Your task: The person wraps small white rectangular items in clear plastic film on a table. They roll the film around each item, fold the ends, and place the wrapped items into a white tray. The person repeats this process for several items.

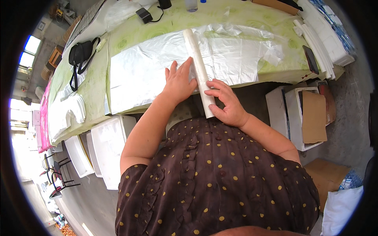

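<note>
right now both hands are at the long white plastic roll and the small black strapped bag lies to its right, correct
Wrong side: in the head view, the small black strapped bag lies to the left of the long white plastic roll. The left hand and right hand are at the roll.

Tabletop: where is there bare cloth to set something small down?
Green cloth shows between the black bag and the plastic sheet, and between that sheet and the phone. Crowded: mid-sheet, with the white roll, left hand and right hand; right end, with white tubes.
</note>
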Motion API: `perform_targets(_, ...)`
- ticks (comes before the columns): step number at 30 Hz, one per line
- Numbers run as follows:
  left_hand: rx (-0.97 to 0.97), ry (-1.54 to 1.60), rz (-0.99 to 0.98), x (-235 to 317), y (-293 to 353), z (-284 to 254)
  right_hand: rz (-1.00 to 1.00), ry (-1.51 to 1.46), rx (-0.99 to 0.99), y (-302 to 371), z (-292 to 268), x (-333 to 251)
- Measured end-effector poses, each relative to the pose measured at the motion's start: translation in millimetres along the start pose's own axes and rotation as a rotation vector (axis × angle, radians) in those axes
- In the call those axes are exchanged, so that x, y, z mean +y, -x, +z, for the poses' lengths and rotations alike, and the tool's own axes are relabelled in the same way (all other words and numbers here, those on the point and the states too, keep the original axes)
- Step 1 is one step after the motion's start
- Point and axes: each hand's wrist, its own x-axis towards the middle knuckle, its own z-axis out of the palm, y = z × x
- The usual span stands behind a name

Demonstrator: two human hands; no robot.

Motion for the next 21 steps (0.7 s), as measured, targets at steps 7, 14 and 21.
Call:
perform_targets(7,-0.053,-0.086,0.012,-1,-2,-1,-0.064,-0.012,-0.039,-7,3,3)
perform_targets(14,-0.074,-0.06,0.084,0,-18,-39,-0.1,0.091,-0.055,-23,3,-3)
perform_targets(21,-0.06,0.115,0.053,-6,-19,-21,-0.103,0.117,-0.048,-23,4,-2)
